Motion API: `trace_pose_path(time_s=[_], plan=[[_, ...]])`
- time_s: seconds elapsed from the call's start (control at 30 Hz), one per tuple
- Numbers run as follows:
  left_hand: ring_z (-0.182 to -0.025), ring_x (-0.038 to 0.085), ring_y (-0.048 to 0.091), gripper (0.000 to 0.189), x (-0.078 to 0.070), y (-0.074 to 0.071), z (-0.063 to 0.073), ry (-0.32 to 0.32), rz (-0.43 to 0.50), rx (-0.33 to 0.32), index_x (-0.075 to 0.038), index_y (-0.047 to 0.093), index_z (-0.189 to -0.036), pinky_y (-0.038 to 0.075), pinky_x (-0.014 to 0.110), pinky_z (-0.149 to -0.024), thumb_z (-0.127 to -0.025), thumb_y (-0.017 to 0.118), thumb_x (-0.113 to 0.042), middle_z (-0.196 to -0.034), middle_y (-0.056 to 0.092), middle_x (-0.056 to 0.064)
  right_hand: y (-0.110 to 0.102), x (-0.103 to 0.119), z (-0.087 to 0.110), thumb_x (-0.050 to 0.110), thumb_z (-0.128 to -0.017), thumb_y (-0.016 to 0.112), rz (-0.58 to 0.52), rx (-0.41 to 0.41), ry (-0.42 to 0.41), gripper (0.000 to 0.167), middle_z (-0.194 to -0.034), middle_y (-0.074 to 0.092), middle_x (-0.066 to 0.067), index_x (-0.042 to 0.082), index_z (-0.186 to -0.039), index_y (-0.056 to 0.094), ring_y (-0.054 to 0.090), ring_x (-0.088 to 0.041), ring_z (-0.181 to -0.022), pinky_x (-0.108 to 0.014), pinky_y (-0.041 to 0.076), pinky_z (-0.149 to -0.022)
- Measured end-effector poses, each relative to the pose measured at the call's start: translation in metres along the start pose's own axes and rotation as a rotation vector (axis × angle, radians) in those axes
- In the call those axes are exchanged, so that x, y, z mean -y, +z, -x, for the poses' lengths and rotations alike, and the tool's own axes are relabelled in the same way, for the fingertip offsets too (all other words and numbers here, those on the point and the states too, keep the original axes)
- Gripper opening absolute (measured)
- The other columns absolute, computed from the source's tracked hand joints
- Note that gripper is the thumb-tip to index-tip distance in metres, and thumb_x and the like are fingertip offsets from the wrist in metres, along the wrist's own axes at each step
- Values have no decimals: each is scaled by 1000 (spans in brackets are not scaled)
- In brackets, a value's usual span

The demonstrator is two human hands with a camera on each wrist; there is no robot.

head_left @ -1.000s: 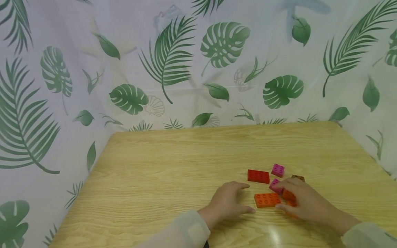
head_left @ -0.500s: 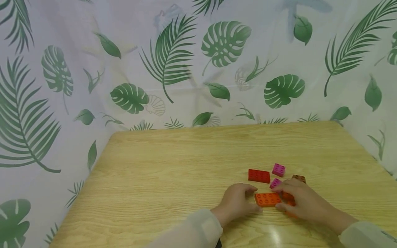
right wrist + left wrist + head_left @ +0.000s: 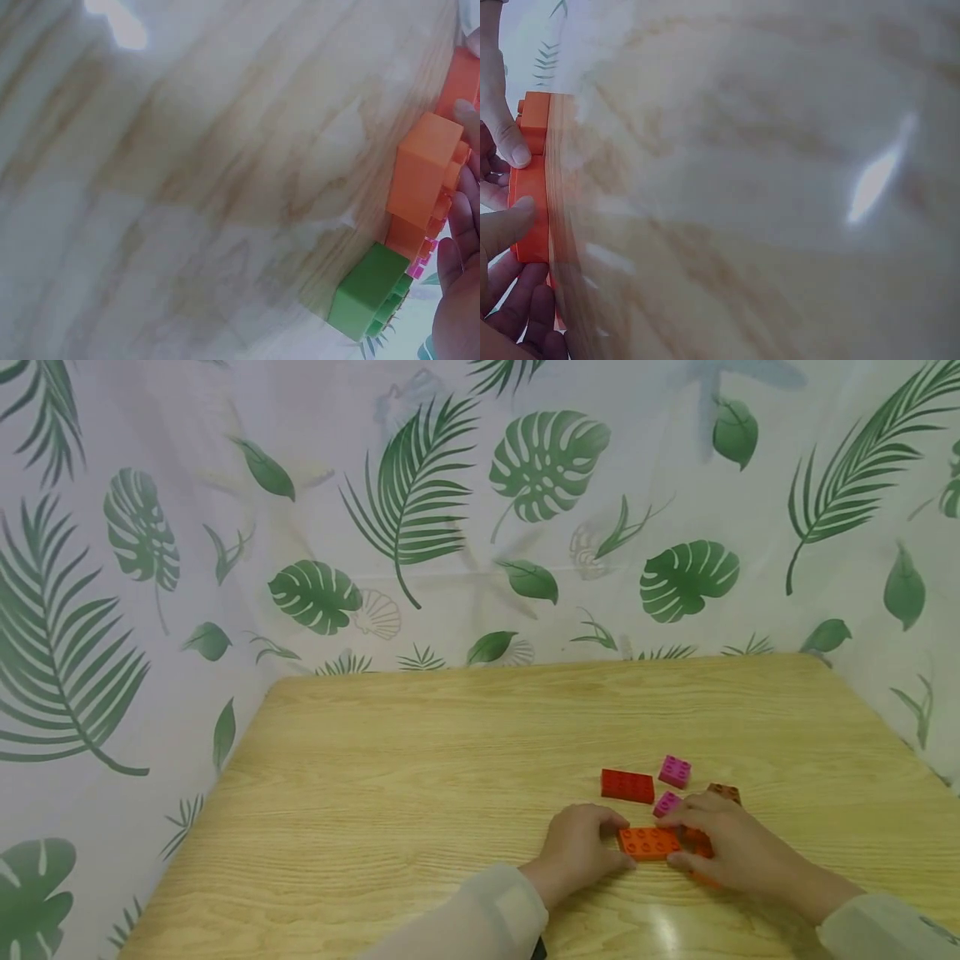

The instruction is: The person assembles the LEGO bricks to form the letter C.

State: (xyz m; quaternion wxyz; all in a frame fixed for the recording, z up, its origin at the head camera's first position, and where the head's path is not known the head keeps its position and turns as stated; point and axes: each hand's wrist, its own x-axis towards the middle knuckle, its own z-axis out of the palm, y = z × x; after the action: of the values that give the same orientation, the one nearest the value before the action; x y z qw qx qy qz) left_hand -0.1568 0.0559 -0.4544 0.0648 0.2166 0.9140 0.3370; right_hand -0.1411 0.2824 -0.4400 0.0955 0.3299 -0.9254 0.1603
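Note:
An orange eight-stud toy brick (image 3: 649, 844) lies on the table between both hands. My left hand (image 3: 579, 853) holds its left end, thumb on the near side and fingers at the far side; the left wrist view shows that thumb (image 3: 519, 214) on the brick's side wall. From the other end my right hand (image 3: 738, 847) pinches the same brick, its thumb (image 3: 466, 110) at the near side. Partly hidden under the right palm are further orange bricks (image 3: 424, 169).
Behind the hands lie a red brick (image 3: 627, 786) and two pink bricks, one farther back (image 3: 675, 771) and one nearer (image 3: 666, 804). A brown brick (image 3: 724, 792) shows past the right hand. The right wrist view has a green brick (image 3: 367, 292). A leaf-patterned cloth (image 3: 450, 527) hangs behind the table.
My left hand has moved right and closed onto the left end of the orange brick. The right hand has stayed at the other end almost unmoved.

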Motion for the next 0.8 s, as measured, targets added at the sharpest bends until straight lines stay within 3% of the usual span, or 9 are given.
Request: trace_pose_path(time_s=[0.1, 0.3, 0.43, 0.6, 0.8], plan=[[-94, 1, 56, 36, 2, 0, 0, 15, 25, 2, -20, 73, -106, 42, 19, -87, -73, 84, -29, -101, 66, -14, -2, 0, -1, 34, -75, 82, -6, 10, 4, 34, -101, 60, 11, 17, -103, 72, 56, -21, -97, -48, 50, -79], [-88, 0, 55, 34, 8, -9, 2, 29, 180, 3, -16, 74, -104, 44, 16, -80, -72, 85, -21, -99, 66, -14, -5, 6, -10, 31, -75, 82, -37, -6, -10, 31, -101, 60, 11, 20, -101, 69, 55, -17, -93, -43, 51, -77], [-87, 2, 55, 33, 15, -18, 4, 36, 204, 17, -16, 73, -106, 45, 17, -76, -75, 83, -21, -100, 65, -13, -7, 12, -19, 32, -77, 81, -66, 7, 1, 29, -99, 59, 12, 23, -102, 69, 55, -15, -89, -42, 51, -75], [-91, 4, 55, 32, 26, -32, 7, 22, 263, 44, -18, 72, -108, 47, 20, -77, -77, 82, -21, -101, 63, -15, -5, 20, -30, 35, -78, 79, -138, 30, 58, 29, -101, 61, 12, 24, -103, 69, 58, -20, -95, -50, 49, -82], [-93, 8, 56, 29, 40, -52, 14, 43, 290, 45, -15, 71, -107, 48, 22, -78, -79, 80, -18, -102, 64, -12, 1, 28, -48, 34, -82, 76, -200, 35, 11, 28, -99, 60, 10, 20, -104, 68, 54, -11, -80, -32, 50, -68]])
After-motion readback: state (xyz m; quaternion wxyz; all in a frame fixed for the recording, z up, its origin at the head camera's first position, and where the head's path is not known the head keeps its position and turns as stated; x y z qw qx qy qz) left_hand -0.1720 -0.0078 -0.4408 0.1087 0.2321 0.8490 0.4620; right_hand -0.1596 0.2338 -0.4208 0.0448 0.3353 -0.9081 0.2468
